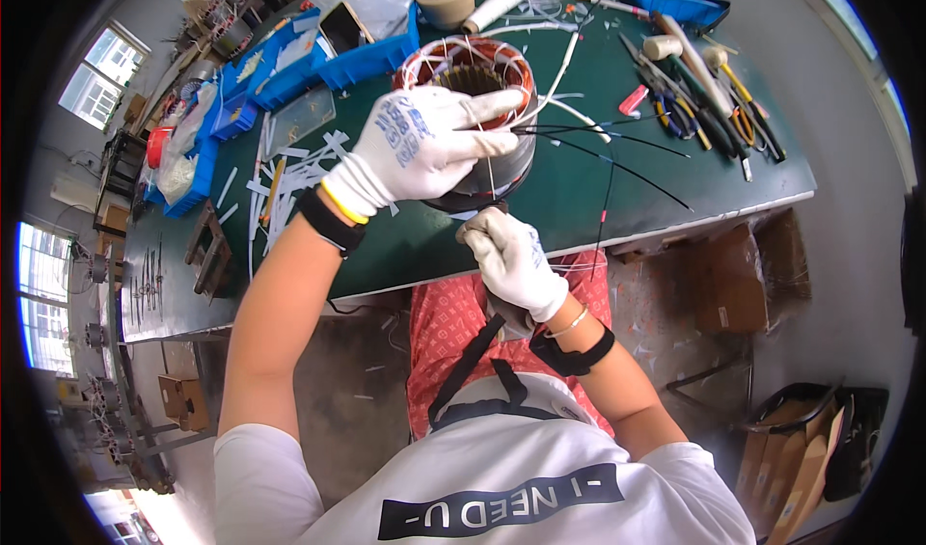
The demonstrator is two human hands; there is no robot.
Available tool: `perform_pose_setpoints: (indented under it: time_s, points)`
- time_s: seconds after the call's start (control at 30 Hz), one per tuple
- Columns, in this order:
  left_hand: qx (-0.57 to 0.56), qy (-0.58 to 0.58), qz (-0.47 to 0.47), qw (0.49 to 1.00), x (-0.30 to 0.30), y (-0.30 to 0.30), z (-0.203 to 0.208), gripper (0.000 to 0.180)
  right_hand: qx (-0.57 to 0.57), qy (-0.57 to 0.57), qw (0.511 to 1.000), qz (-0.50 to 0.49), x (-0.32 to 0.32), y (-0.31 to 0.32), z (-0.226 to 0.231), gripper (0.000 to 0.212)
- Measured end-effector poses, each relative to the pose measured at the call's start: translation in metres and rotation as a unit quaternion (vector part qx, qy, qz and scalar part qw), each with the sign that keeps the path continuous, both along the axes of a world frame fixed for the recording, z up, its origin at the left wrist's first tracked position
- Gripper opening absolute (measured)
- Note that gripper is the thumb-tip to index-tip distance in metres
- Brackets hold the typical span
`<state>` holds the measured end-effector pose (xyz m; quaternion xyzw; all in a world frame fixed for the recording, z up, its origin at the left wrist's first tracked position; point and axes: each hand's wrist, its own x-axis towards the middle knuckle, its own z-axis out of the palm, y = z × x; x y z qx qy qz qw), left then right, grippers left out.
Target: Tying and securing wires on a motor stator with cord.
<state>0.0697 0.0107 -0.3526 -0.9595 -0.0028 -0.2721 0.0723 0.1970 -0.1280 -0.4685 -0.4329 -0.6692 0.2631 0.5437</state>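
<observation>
A motor stator [529, 154] with a ring of copper windings [516, 58] laced in white cord stands near the front edge of the green table. Over its near left side lies my left hand [415, 145], in a white glove, two fingers stretched across the windings and the thumb out of sight. Black sleeved leads [627, 164] and white sleeved leads [569, 63] run out from the stator's right side. My right hand [511, 260], also gloved, is closed just below the stator at the table edge. What its fingers grip is hidden.
White paper strips [299, 183] lie left of the stator. Blue bins [376, 58] stand behind them, one with a phone [344, 29] on it. Pliers [680, 111], a mallet [664, 47] and other tools lie at the right. Cardboard boxes [723, 280] sit under the table.
</observation>
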Motion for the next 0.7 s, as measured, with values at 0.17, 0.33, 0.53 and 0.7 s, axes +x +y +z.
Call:
perform_pose_setpoints:
  time_s: [0.17, 0.33, 0.53, 0.7]
  points:
    - [0.060, -0.025, 0.137, 0.988, 0.004, -0.032, -0.005, 0.025, -0.030, 0.059, 0.995, 0.074, 0.019, -0.011, 0.014, 0.017]
    - [-0.050, 0.052, 0.185, 0.980, -0.011, -0.102, -0.012, 0.025, -0.270, 0.167, 0.925, 0.211, 0.138, -0.118, 0.075, 0.027]
    - [-0.264, -0.029, -0.017, 0.964, -0.020, -0.127, -0.007, 0.022, -0.405, -0.315, 0.822, -0.249, 0.343, -0.201, 0.187, 0.027]
    - [-0.298, -0.006, -0.020, 0.954, 0.010, -0.116, -0.011, 0.010, -0.276, -0.490, 0.762, -0.321, 0.380, -0.059, 0.311, 0.028]
